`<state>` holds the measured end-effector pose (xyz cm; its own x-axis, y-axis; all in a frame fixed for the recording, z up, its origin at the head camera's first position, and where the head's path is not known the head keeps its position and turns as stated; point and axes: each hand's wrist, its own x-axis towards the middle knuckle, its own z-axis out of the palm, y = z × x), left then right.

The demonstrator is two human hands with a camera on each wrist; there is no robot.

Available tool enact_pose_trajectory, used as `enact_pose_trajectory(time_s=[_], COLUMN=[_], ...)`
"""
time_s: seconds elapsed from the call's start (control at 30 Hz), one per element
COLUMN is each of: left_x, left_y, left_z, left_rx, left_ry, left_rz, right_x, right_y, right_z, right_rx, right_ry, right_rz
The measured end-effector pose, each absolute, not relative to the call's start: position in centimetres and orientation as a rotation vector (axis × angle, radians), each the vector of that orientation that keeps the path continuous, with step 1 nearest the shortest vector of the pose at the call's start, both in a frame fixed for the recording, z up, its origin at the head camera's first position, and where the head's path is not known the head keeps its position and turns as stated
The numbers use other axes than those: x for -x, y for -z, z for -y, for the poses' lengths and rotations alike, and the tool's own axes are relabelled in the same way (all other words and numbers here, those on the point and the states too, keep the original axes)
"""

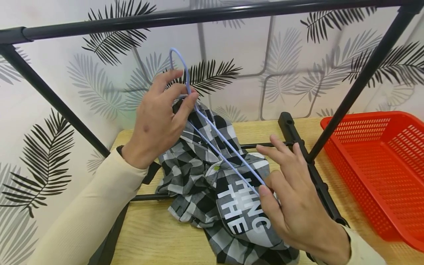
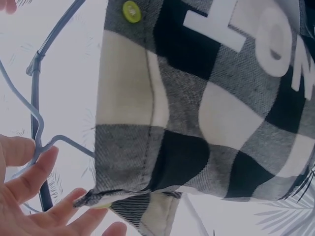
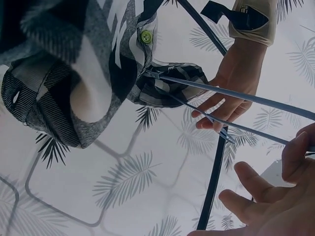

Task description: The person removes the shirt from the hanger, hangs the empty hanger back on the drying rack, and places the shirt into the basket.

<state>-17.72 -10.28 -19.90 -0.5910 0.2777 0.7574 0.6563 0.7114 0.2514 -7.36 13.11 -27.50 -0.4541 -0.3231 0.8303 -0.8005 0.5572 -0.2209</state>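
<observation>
A light blue wire hanger (image 1: 228, 144) slants across the head view, its hook up at the left. My left hand (image 1: 159, 117) pinches it just below the hook, and the fabric of a black, grey and white checked shirt (image 1: 188, 176) lies right behind those fingers. In the left wrist view, lower fingers of that hand touch a corner of the shirt (image 2: 182, 113). My right hand (image 1: 294, 195) pinches the hanger's lower end between thumb and index finger, other fingers spread. White lettering and a green button (image 3: 146, 36) show on the shirt. How much hanger is inside the shirt is hidden.
A black tubular rack frames the workspace, with a top bar (image 1: 212, 13) above my hands and slanting posts at both sides. At the right stands a red perforated basket (image 1: 361, 184). The wooden table (image 1: 155, 232) meets a leaf-patterned backdrop (image 1: 232, 48).
</observation>
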Motion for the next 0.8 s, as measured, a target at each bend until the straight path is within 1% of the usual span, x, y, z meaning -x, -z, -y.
enact_pose_trajectory(time_s=[0.37,0.8], left_x=[17.7,18.1], left_y=[19.9,20.4], left_z=[12.0,13.8], left_rx=[0.745,0.523], left_ry=[0.596,0.477], left_rz=[2.294,2.461], right_x=[7.4,7.3], right_y=[27.7,27.8], right_z=[-13.0,-13.0], right_rx=[-0.869,-0.880], right_ry=[-0.828,-0.847], right_rz=[2.024,1.990])
